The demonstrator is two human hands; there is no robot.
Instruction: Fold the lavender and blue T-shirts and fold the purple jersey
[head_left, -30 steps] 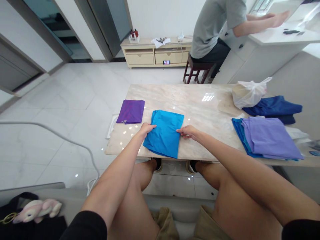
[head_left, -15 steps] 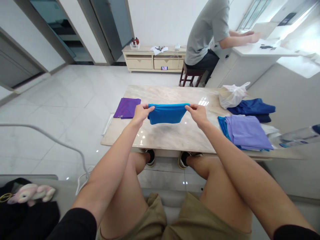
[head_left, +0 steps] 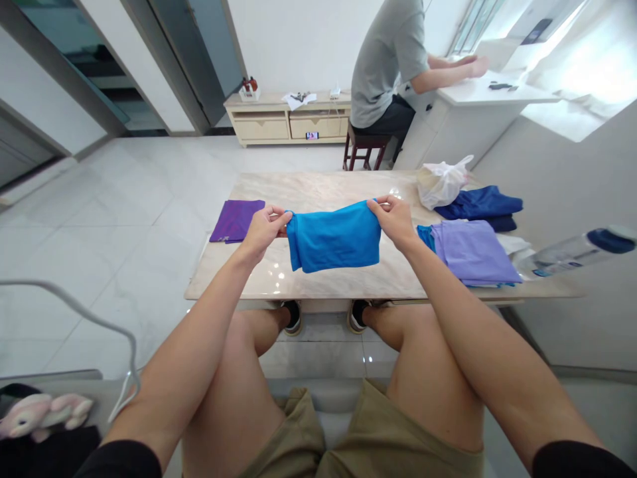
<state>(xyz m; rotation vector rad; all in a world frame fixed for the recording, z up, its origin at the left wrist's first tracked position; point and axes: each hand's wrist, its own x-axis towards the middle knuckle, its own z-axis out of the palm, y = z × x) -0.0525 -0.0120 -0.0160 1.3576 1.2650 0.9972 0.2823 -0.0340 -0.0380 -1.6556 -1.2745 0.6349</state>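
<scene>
Both hands up over the marble table [head_left: 318, 189], holding one folded blue cloth [head_left: 334, 237] between them.

Left hand [head_left: 263, 228]: pinched closed on the cloth's upper left corner, thumb and forefinger on the fabric, other fingers curled in. Grasping, not just touching.

Right hand [head_left: 395, 218]: same on the upper right corner, fingers closed on the top edge, knuckles toward the camera.

Blue cloth: stretched fairly flat between the two grips, top edge roughly level, slightly higher on the right. It hangs above the table's near half. The lower edge droops on the left. Can't tell if the bottom edge touches the tabletop; looks clear of it.

Everything else, relative to the table:
- purple folded cloth [head_left: 237, 220] lying flat at the left end, just left of the left hand, not touched.
- lilac cloth stack [head_left: 472, 251] at the right end near the front edge, with a blue layer showing under it.
- dark blue cloth [head_left: 480, 202] behind that stack, toward the far right corner.
- white plastic bag [head_left: 440, 186] at the far edge, just left of the dark blue cloth.
- clear bottle with blue cap [head_left: 577, 251] off the right end, lying on its side.
- Beyond the far edge, another person [head_left: 385, 63] sits on a stool at a white counter, hands on the counter, well apart from the table.
</scene>
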